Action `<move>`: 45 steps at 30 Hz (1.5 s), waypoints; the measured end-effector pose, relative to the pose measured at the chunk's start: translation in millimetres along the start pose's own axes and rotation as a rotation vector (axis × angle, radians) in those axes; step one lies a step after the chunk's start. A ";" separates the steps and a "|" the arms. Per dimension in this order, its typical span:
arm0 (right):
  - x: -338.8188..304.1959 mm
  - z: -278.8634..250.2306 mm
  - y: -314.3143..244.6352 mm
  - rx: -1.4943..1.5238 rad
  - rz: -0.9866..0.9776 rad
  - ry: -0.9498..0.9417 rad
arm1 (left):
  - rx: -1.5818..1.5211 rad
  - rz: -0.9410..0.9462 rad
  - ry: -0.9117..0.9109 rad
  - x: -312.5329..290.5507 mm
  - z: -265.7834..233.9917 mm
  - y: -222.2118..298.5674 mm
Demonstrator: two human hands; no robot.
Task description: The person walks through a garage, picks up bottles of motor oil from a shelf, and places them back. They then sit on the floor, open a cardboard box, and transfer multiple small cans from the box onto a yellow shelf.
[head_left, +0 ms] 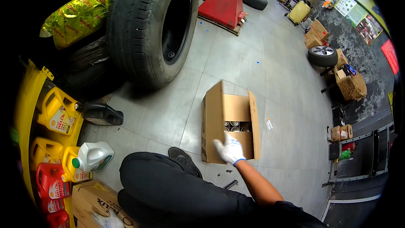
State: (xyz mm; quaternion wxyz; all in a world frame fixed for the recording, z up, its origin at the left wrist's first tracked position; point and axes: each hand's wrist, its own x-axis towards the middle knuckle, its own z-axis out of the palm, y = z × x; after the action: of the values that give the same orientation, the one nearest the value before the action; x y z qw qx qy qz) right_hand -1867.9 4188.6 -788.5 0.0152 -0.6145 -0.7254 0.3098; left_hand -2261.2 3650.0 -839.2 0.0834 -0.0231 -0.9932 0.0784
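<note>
An open cardboard box [211, 139] stands on the floor in front of me, its flaps raised at the left and right. Through the gap between the flaps, several round metal-topped cans [233, 124] show in rows. My right hand [232, 149], in a white glove with a blue cuff edge, is at the box's near side, thumb spread from the fingers, holding nothing that I can see. At the lower left, my gloved left hand [109, 220] lies over a second cardboard box [90, 198], its fingers stretched out; the picture's edge partly cuts it off.
Yellow, red and grey oil jugs [95, 156] crowd a yellow rack [31, 97] at the left. A dark jug [102, 114] lies nearby. Large tires [139, 29] stand beyond. A red machine base [221, 8] is at the back, and a wheel [322, 55] lies at the right.
</note>
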 end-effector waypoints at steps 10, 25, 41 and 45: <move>40.5 121.3 -28.9 -0.381 -0.503 -0.104 | 0.059 -0.009 -0.012 6.7 5.0 -1.8; 73.5 34.2 69.6 -0.383 -0.260 0.061 | -0.039 0.028 0.008 -1.8 -2.2 -6.7; -83.1 -9.7 96.6 -0.214 -0.061 -0.538 | 0.024 0.072 0.004 -4.9 -11.6 9.4; -74.5 23.3 119.8 -0.254 -0.206 -0.343 | 0.161 0.054 0.053 18.1 36.1 -23.3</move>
State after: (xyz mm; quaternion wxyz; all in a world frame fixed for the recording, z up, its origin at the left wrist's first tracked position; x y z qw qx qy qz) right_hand -1753.4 4117.8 -836.6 -0.1545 -0.4724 -0.8095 0.3127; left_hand -2285.9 3622.6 -867.6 0.1089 -0.0451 -0.9801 0.1597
